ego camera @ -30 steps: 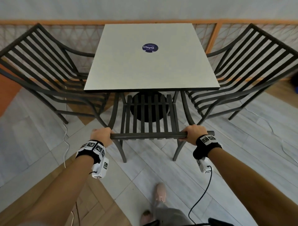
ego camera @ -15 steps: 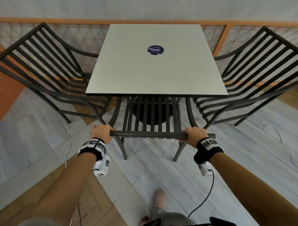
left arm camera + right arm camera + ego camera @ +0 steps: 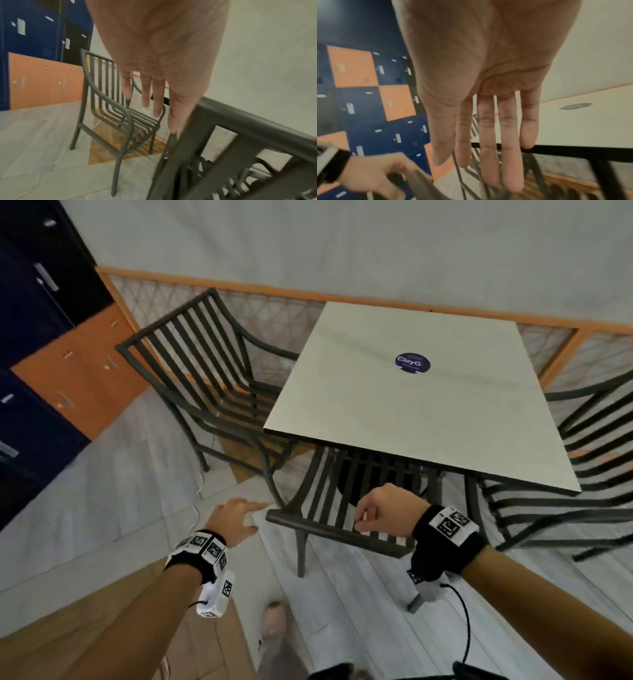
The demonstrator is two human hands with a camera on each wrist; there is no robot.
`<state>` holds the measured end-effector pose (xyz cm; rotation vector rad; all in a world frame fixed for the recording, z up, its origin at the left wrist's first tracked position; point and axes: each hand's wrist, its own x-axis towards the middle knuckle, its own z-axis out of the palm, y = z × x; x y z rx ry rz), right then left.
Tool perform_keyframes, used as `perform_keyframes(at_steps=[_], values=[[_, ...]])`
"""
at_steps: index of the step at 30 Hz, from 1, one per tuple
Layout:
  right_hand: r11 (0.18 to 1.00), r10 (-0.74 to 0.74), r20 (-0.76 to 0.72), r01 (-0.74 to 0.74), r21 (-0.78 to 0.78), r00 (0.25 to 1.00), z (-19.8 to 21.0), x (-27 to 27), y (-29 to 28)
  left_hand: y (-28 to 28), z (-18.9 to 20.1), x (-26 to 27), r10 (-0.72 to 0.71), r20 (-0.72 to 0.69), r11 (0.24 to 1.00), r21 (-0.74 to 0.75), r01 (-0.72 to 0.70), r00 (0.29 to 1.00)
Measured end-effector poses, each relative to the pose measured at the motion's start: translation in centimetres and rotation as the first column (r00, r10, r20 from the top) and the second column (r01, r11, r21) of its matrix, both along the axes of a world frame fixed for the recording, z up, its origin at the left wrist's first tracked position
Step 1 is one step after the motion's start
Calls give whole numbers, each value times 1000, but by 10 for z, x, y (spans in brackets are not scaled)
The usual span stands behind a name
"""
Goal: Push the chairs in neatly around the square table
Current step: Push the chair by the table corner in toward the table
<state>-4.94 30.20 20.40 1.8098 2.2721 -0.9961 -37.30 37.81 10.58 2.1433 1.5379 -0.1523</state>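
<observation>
The white square table (image 3: 394, 412) carries a purple sticker. The near dark slatted chair (image 3: 329, 530) stands with its seat under the table's front edge. My left hand (image 3: 236, 520) is off the chair's top rail (image 3: 257, 121), just beside its left end, fingers (image 3: 154, 105) straight and holding nothing. My right hand (image 3: 380, 513) hovers over the middle of that rail with its fingers (image 3: 488, 135) extended and empty. A second chair (image 3: 205, 385) stands at the table's left side, facing it. A third chair (image 3: 589, 460) stands at the right side.
Blue and orange lockers (image 3: 41, 354) line the left. A wooden lattice railing (image 3: 274, 313) runs behind the table, against a white wall. A thin white cable (image 3: 198, 498) lies on the floor near the left chair. My foot (image 3: 274, 625) is behind the near chair.
Both hands have let go of the near chair's top rail and opened. The chair has gone further under the table. My view has swung to the left.
</observation>
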Motion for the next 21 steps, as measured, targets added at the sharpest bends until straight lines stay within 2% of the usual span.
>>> perform_keyframes(at_steps=[2,6,10,15,16,17,21], values=[[999,47,-46,-46,24,998,10,-33,37,19,-4,-32,40,-53,995,-90,-45,998],[990,112,-110,-101,98,988,19,-103,119,76,-22,-99,187,-79,972,-130,-196,979],[986,148,-128,-136,96,981,-2,-173,217,158,-49,-149,206,-121,961,-162,-224,971],[991,132,-85,-133,-9,988,-62,-253,332,267,-72,-180,125,-128,972,-183,-147,984],[991,122,-88,-126,-41,989,-84,-279,370,304,-83,-194,95,-131,970,-212,-121,987],[990,127,-57,-130,-48,990,-93,-285,378,311,-80,-190,64,-126,973,-211,-90,990],[997,53,32,-51,-58,998,-159,-329,458,405,-99,-199,-108,-180,990,-112,89,978]])
